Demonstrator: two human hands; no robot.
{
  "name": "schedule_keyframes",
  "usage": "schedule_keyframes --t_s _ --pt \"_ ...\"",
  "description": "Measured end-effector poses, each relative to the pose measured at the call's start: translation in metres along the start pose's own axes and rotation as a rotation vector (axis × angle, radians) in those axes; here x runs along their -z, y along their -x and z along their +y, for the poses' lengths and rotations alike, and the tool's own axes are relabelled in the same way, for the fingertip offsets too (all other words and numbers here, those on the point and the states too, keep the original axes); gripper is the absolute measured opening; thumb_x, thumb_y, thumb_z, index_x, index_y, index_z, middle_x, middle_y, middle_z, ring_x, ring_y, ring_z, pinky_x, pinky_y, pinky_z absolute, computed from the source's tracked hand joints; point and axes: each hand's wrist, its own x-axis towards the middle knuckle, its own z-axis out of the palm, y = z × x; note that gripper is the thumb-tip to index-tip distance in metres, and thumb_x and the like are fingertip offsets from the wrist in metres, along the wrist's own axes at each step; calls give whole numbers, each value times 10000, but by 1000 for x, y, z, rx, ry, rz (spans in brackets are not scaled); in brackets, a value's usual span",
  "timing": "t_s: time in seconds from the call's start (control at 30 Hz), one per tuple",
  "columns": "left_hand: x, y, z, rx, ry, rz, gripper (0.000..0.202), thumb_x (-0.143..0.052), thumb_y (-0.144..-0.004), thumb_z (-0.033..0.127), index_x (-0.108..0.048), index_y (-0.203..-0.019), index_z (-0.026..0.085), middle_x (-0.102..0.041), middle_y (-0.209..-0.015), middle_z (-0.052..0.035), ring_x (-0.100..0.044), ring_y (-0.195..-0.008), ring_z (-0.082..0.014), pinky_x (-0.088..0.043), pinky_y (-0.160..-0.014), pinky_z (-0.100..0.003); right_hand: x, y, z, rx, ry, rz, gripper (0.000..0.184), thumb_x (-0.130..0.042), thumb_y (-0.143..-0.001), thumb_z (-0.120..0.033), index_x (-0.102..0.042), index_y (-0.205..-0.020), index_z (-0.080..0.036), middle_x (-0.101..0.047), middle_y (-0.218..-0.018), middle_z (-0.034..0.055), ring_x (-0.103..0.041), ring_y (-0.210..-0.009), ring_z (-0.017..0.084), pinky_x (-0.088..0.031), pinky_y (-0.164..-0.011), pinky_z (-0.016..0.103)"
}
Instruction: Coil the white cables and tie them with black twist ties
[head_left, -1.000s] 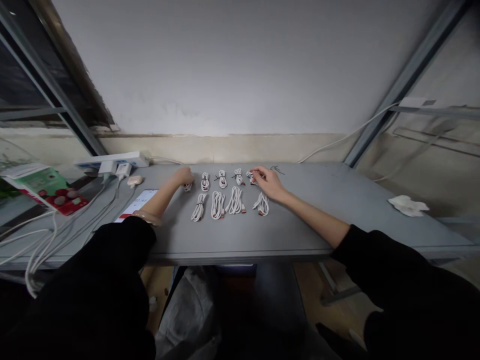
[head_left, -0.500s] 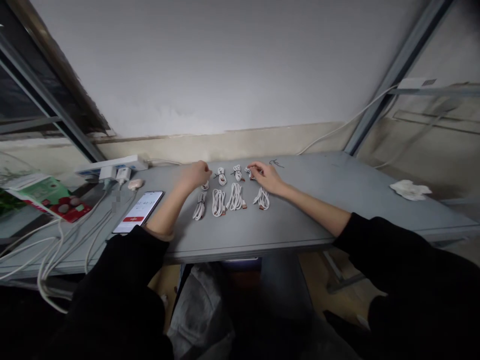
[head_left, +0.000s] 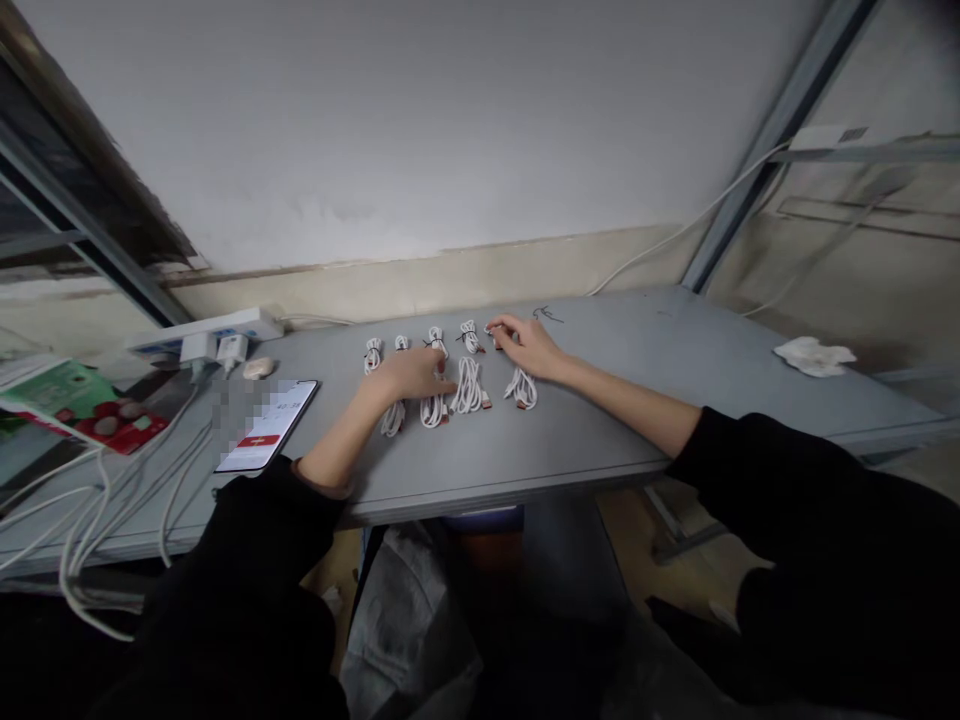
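Observation:
My left hand (head_left: 409, 375) hovers low over the left part of the cable rows, thumb and fingers apart, with nothing visible between them. It partly covers a coiled white cable (head_left: 433, 412) in the front row. My right hand (head_left: 531, 346) has its curved fingers around a small white cable bundle (head_left: 499, 346) at the right end of the back row, mostly hidden. Other tied white bundles (head_left: 469, 336) lie in that row, bound with dark ties. Larger white coils with copper-coloured plugs, such as a cable (head_left: 469, 388) and a cable (head_left: 521, 389), lie in front.
A phone (head_left: 266, 430) with a lit screen lies left of the cables. Behind it are a power strip (head_left: 255, 322) with chargers and a pale case (head_left: 259, 368). Loose dark ties (head_left: 548, 315) lie at the back; crumpled tissue (head_left: 815, 356) lies far right.
My left hand has moved right and nearer, from the back row's left end to above the front coils, uncovering the leftmost back bundles. My right hand stays at its bundle.

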Motion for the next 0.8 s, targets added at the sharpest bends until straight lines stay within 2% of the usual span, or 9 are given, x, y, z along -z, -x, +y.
schedule_keyframes --t_s 0.13,0.2,0.37,0.67,0.8 --pt "0 -1 3 11 51 -17 312 -513 -825 450 -641 -978 210 -709 -737 -60 -665 -845 -251 -423 -705 -308 0 1 -1 24 26 -2 271 -440 -937 -323 -651 -1009 -171 -649 -756 44 -502 -623 149 -356 -621 280" --pt "-1 -2 3 10 46 -22 292 -523 -816 409 -639 -986 202 -708 -756 -69 -665 -831 -252 -425 -699 -311 -1 1 -2 43 43 -5 259 -439 -930 -313 -653 -981 -176 -646 -768 40 -503 -635 149 -357 -633 281" --pt "-5 -3 1 -1 -11 -4 337 -547 -792 420 -636 -1025 193 -699 -1020 -131 -651 -922 -282 -445 -707 -323 -4 2 -1 53 50 -37 247 -437 -926 -325 -644 -940 -192 -624 -749 21 -490 -628 147 -353 -632 278" --pt "-8 -4 4 -1 63 31 234 -522 -774 313 -654 -918 184 -695 -781 -91 -652 -813 -263 -424 -667 -325 -5 3 -1 44 34 -49 253 -442 -933 -323 -646 -983 -182 -664 -791 45 -535 -664 157 -388 -667 290" --pt "-6 -4 4 31 73 121 208 -522 -771 293 -662 -884 189 -700 -800 -94 -649 -868 -277 -428 -695 -329 -5 3 0 55 63 -35 255 -450 -933 -325 -652 -1011 -191 -681 -821 49 -556 -685 165 -393 -677 295"
